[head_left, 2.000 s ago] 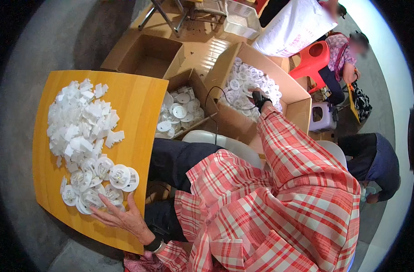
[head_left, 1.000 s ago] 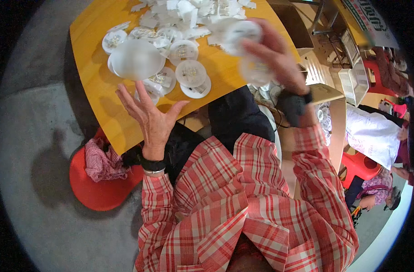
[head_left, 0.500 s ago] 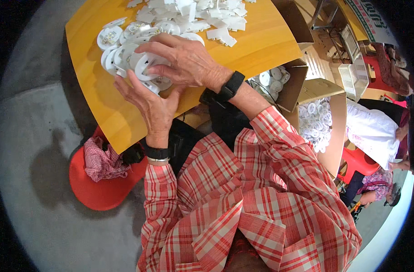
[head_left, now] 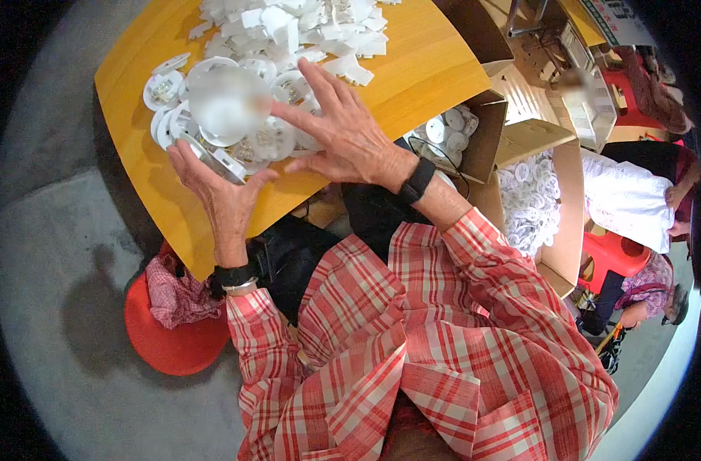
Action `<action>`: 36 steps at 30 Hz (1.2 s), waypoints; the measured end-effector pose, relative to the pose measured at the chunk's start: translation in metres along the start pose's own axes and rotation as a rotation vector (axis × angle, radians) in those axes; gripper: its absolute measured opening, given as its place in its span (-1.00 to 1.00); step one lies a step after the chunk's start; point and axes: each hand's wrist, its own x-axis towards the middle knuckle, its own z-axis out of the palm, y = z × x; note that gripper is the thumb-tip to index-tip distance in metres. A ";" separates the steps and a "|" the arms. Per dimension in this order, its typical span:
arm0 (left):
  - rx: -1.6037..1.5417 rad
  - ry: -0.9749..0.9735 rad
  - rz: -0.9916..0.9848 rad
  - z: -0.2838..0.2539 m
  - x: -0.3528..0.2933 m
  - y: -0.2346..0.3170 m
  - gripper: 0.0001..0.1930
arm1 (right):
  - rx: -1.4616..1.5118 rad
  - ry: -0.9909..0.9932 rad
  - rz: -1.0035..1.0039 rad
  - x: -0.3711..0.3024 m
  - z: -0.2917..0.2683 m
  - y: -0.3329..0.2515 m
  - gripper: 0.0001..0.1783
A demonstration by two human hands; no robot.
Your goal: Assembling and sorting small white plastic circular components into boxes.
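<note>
A heap of white round plastic discs (head_left: 274, 140), some showing small metal fittings inside, lies on the yellow wooden table. At its near left edge my left hand (head_left: 226, 196) is open, thumb and fingers wide apart, fingertips against the discs. A white piece with a small block (head_left: 226, 164) lies between that thumb and fingers; whether they touch it I cannot tell. My right hand (head_left: 347, 138) spreads open over the right side of the heap, holding nothing I can see. A large pale disc (head_left: 229, 107) on top is blurred.
Behind the discs, flat white plastic pieces (head_left: 289, 27) are piled on the yellow table (head_left: 435, 58). To the right stand cardboard boxes (head_left: 569, 180) with white rings and round parts. A red stool (head_left: 178, 338) bearing a checked cloth is at left; other people sit at far right.
My hands have drawn apart: the right moved off the discs to the right with its fingers spreading, the left shifted left and nearer to me. The whole view has shifted slightly.
</note>
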 end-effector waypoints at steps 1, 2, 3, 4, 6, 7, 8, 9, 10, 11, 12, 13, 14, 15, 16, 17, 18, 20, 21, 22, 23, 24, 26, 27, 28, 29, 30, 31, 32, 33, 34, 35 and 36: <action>-0.012 -0.027 0.004 -0.001 0.000 -0.004 0.30 | -0.015 0.000 -0.015 -0.008 0.000 0.003 -0.17; -0.041 -0.027 0.033 0.002 0.000 -0.006 0.30 | -0.051 0.014 -0.002 -0.013 0.000 0.004 -0.17; -0.077 -0.048 0.024 -0.001 -0.004 -0.010 0.32 | -0.018 -0.001 -0.026 -0.016 0.002 -0.001 -0.16; -0.127 -0.071 0.025 0.001 -0.004 -0.010 0.34 | -0.002 -0.016 -0.044 -0.018 0.003 -0.002 -0.15; -0.170 -0.051 0.027 0.001 -0.003 -0.010 0.35 | 0.101 0.055 -0.031 -0.014 0.019 -0.005 -0.17; -0.178 -0.031 0.033 0.009 -0.004 -0.011 0.34 | 0.068 0.055 -0.027 -0.014 0.025 -0.003 -0.18; -0.171 -0.003 0.030 0.011 -0.006 -0.013 0.32 | 0.050 0.054 -0.034 -0.011 0.030 -0.005 -0.18; -0.213 0.023 -0.010 0.013 -0.004 -0.011 0.31 | 0.063 0.076 -0.032 -0.009 0.035 -0.007 -0.16; -0.251 0.046 -0.055 0.015 -0.004 -0.009 0.29 | 0.082 0.097 -0.032 -0.007 0.039 -0.009 -0.13; -0.112 0.022 -0.003 0.013 -0.007 -0.018 0.22 | 0.034 0.111 -0.013 -0.007 0.043 -0.009 -0.13; 0.034 0.010 0.042 0.011 -0.006 -0.028 0.16 | 0.056 0.112 -0.029 -0.003 0.047 -0.011 -0.09; 0.005 0.015 0.065 0.012 -0.004 -0.030 0.16 | 0.082 0.113 -0.050 -0.001 0.049 -0.012 -0.05; -0.060 0.037 0.044 0.013 -0.001 -0.031 0.20 | 0.049 0.121 -0.042 -0.001 0.048 -0.015 -0.05; -0.127 0.058 0.021 0.013 0.002 -0.031 0.25 | 0.090 0.066 -0.034 -0.001 0.046 -0.016 -0.04; -0.158 0.063 0.044 0.012 0.003 -0.034 0.25 | 0.127 0.013 -0.027 0.002 0.039 -0.014 -0.03; -0.225 0.043 0.053 0.010 0.003 -0.039 0.24 | 0.130 -0.006 -0.044 0.001 0.021 -0.017 -0.10; -0.288 0.019 0.071 0.004 0.004 -0.041 0.23 | 0.095 0.004 -0.038 -0.002 0.005 -0.014 -0.10; -0.209 0.013 0.125 -0.017 0.004 -0.041 0.10 | 0.013 0.127 -0.121 -0.010 -0.023 -0.004 -0.16; -0.227 0.019 0.136 -0.010 0.009 -0.039 0.10 | -0.079 0.293 -0.125 -0.021 -0.039 0.012 -0.28; -0.236 0.031 0.131 -0.009 0.014 -0.041 0.08 | -0.175 0.390 -0.041 -0.034 -0.057 0.032 -0.34; -0.242 0.042 0.122 -0.007 0.017 -0.044 0.07 | -0.267 0.486 0.045 -0.049 -0.077 0.055 -0.39; -0.243 0.045 0.112 -0.006 0.020 -0.049 0.05 | -0.473 0.680 0.169 -0.066 -0.106 0.071 -0.54; -0.231 0.041 0.088 -0.004 0.023 -0.058 0.03 | -0.364 1.046 0.614 -0.109 -0.147 0.101 -0.70; -0.215 0.039 0.071 -0.007 0.022 -0.065 0.01 | -0.483 1.197 0.647 -0.147 -0.161 0.135 -0.71; -0.195 0.036 0.047 -0.010 0.018 -0.073 0.00 | -0.465 1.196 0.847 -0.192 -0.172 0.171 -0.66; -0.169 0.021 0.029 -0.015 0.015 -0.080 -0.01 | -0.450 1.266 0.962 -0.235 -0.176 0.192 -0.59; -0.197 -0.019 0.036 -0.008 0.019 -0.082 -0.03 | -0.717 1.099 1.084 -0.350 -0.192 0.245 -0.52; -0.098 -0.006 -0.023 -0.031 0.004 -0.102 -0.04 | -0.200 0.904 1.377 -0.334 -0.166 0.226 -0.43; -0.084 -0.008 -0.041 -0.035 0.002 -0.103 -0.06 | -0.367 0.613 1.527 -0.373 -0.169 0.239 -0.34; -0.086 -0.020 -0.012 -0.033 0.003 -0.101 -0.10 | -0.411 0.497 1.670 -0.418 -0.162 0.236 -0.26; -0.064 -0.030 0.010 -0.030 0.006 -0.095 -0.14 | -0.456 0.436 1.801 -0.431 -0.141 0.232 -0.21; 0.042 -0.015 0.014 -0.045 0.001 -0.089 -0.12 | -0.510 0.283 1.799 -0.408 -0.107 0.223 -0.20; 0.079 -0.020 0.011 -0.049 0.002 -0.081 -0.12 | -0.586 0.158 1.814 -0.393 -0.094 0.201 -0.18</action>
